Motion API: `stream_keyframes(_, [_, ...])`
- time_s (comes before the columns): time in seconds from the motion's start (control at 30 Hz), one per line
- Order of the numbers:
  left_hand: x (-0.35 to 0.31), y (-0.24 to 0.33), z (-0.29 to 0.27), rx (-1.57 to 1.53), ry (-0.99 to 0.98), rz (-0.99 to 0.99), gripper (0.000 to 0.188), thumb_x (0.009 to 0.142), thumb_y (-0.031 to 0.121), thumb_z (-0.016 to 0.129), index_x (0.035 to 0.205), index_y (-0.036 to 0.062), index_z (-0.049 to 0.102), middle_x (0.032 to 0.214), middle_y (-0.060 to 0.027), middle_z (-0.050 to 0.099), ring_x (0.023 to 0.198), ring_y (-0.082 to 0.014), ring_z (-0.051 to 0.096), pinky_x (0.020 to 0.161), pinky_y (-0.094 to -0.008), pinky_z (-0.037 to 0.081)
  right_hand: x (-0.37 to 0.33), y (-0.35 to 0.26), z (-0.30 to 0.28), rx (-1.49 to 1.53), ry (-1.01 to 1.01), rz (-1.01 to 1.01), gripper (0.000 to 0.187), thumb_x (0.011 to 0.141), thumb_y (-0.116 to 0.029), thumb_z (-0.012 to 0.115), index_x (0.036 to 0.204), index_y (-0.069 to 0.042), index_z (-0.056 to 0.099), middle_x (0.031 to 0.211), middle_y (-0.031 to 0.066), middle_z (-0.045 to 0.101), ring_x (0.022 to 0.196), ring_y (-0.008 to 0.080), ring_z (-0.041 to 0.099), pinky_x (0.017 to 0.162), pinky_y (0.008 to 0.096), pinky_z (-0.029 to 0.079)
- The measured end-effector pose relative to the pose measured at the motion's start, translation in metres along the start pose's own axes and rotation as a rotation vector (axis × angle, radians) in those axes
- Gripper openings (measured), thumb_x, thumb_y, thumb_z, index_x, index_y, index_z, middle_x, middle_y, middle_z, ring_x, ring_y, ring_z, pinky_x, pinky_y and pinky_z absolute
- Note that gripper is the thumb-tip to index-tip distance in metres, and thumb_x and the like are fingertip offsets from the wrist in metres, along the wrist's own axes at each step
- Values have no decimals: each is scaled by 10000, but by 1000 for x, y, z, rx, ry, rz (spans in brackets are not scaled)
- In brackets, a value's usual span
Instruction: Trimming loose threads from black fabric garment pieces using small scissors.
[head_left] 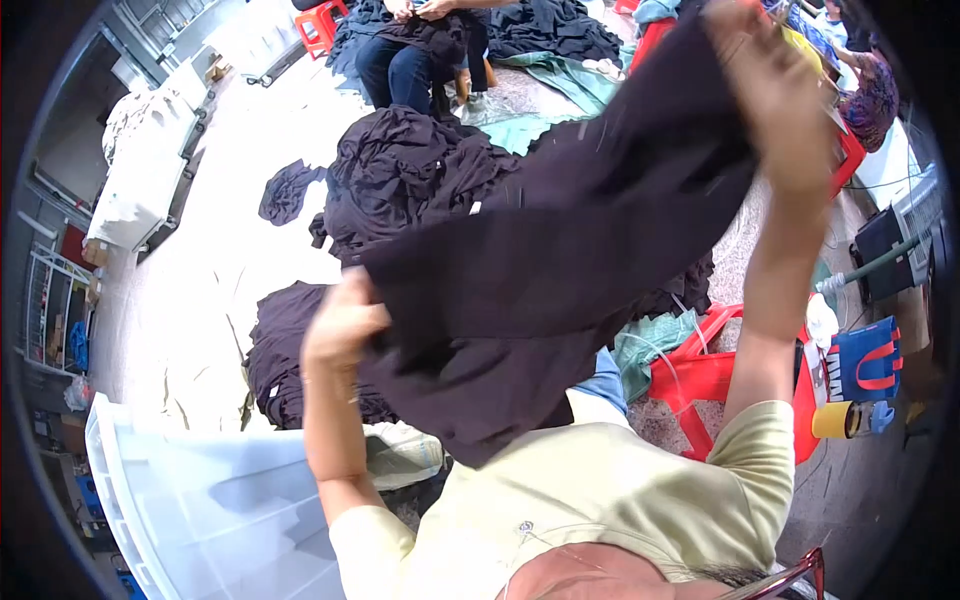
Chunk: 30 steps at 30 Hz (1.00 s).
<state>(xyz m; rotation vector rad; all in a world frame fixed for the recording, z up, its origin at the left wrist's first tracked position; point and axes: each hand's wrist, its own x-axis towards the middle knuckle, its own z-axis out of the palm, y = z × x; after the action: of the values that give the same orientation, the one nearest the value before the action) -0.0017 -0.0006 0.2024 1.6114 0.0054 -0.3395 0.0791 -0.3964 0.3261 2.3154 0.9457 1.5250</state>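
A dark, nearly black garment (530, 280) is stretched in the air in front of my chest, slanting up to the right. Its exact kind does not show. On its left edge, my left hand (342, 325) is closed with the thumb over the cloth. My right hand (775, 100), raised high at the upper right, grips the opposite end; motion blurs its fingers. The lower folds of the cloth hang down near my lap. Short light threads or specks show along its upper part.
Heaps of dark garments (390, 175) lie on the floor ahead. A translucent plastic bin (220, 500) stands at my left, a red plastic stool (690, 375) at my right with a blue bag (865, 360) nearby. Another person (400, 65) sits beyond the heaps, handling dark cloth.
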Motion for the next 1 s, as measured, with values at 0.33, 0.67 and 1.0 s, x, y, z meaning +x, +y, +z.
stream_keyframes(0.33, [49,-76,89,788,426,796,243,773,-15,684,1011,13,642,982,-124,650,937,-288,615,823,-354,492,-101,-145,47,1405,-298,1147,134,904,-98,637,827,6,601,696,-55,502,664,18,418,589,201,349])
stream_keyframes(0.67, [108,-53,145,589,436,883,412,662,54,742,1049,36,602,864,-104,616,783,-252,600,693,-312,491,-59,-124,40,1450,-259,1104,86,895,-61,640,839,3,644,749,-19,600,688,20,507,616,188,403])
stream_keyframes(1.0, [77,-76,86,366,326,522,344,676,-136,557,986,12,581,830,-53,612,762,-181,618,691,-264,487,-92,-81,91,879,32,1171,132,889,-99,661,795,-8,639,647,-45,507,600,40,417,540,216,316])
